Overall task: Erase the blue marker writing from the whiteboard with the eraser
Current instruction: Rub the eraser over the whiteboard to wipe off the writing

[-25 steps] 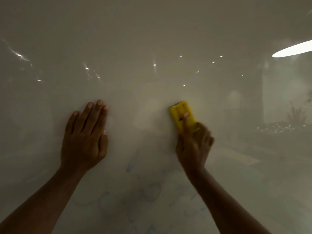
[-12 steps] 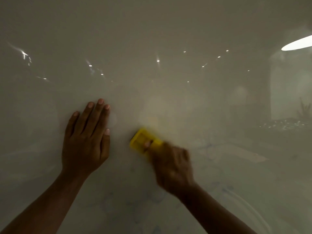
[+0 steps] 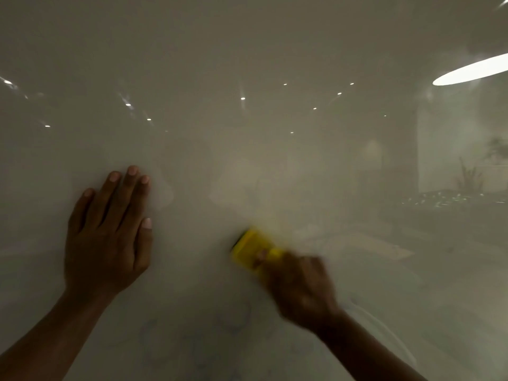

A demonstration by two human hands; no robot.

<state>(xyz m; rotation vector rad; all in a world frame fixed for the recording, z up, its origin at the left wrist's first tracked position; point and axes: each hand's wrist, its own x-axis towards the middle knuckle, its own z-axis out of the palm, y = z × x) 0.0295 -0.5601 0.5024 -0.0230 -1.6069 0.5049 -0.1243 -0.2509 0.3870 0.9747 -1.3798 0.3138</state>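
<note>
A glossy whiteboard [image 3: 247, 64] fills the whole view. My right hand [image 3: 301, 290] grips a yellow eraser [image 3: 251, 248] and holds it against the board just right of centre; both are blurred by motion. My left hand [image 3: 108, 237] rests flat on the board to the left, fingers straight and pointing up. Faint smeared blue marker traces [image 3: 192, 336] show on the board below and between my hands.
The board's surface mirrors ceiling spotlights, a bright oval lamp [image 3: 472, 70] at the upper right, and a dim room with plants [image 3: 470, 177] at the right. No board edge is in view.
My right hand swept the eraser down and left from the centre, then back to the right. My left hand stayed pressed in place.
</note>
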